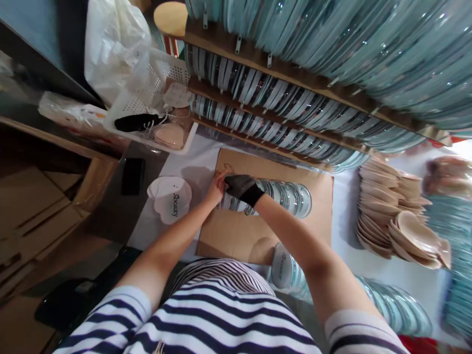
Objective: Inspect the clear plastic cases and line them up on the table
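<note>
My left hand [218, 187] is bare, and my right hand [241, 189] wears a dark glove. They meet at the left end of a row of round, clear-rimmed items [291, 197] lying on a cardboard sheet [236, 241]. The fingers of both hands are drawn together there; whatever lies between them is too small to make out. Left of my hands, white round cards [173, 200] with "beauty" lettering overlap on the white table. Near my body, another row begins with a lettered disc [282, 268].
Racks [258, 54] of upright round items fill the back. A white perforated basket [136, 93] holds a black item and pinkish pieces. A dark phone-like object [133, 176] lies left. Beige bowl-shaped pieces [379, 206] are stacked right, beside more clear items [398, 307].
</note>
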`<state>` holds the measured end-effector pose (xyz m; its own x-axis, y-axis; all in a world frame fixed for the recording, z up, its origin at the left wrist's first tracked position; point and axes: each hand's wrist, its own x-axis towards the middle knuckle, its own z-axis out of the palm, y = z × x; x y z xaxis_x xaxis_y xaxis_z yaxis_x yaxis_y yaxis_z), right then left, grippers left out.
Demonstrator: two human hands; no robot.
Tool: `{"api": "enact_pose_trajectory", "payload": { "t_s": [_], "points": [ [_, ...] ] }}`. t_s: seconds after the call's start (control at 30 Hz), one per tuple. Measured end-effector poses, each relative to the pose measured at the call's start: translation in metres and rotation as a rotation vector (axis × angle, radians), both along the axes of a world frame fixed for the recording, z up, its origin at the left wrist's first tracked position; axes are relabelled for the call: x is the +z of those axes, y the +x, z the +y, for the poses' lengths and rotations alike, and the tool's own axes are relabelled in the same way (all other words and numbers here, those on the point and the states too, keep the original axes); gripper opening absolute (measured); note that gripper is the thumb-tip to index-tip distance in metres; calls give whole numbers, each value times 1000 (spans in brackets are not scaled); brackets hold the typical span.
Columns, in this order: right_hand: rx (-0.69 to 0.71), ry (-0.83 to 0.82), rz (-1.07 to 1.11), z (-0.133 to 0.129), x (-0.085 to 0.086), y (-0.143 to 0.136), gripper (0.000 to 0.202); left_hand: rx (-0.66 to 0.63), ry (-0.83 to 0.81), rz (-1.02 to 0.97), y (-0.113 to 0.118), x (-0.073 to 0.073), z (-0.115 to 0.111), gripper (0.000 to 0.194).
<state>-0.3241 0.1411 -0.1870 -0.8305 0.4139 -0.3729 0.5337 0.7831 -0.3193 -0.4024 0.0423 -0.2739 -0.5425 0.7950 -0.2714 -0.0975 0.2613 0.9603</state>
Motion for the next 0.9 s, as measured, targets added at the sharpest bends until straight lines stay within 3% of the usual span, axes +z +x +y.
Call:
{"api": "enact_pose_trajectory", "payload": {
  "t_s": [0.1, 0.23, 0.33, 0.43, 0.57, 0.7, 0.8, 0.9],
  "points": [
    [7, 14, -97, -47, 4, 45, 30, -3, -14, 16, -2, -6, 0, 45],
    [-14, 13, -208, -97, -21, 77, 33, -20, -26, 55, -6, -9, 0, 45],
    [-52, 9, -270, -112, -39, 80, 37, -23, -40, 87, -8, -6, 1, 45],
    [-67, 5, -308, -114, -34, 78, 36, -11, -52, 112, -8, 2, -1, 45],
    [-98, 81, -320, -82, 9, 74, 42, -37, 17, 293, -5, 23, -12, 49],
    [-146, 191, -373, -6, 44, 45, 45, -305, 35, 624, 5, 42, -16, 50],
    [-79, 130, -483, 47, 42, 7, 37, -423, -56, 764, 12, 49, -14, 46],
    [66, -8, -566, 74, 30, -27, 31, -436, -106, 844, 13, 51, -12, 43]
  ]
}}
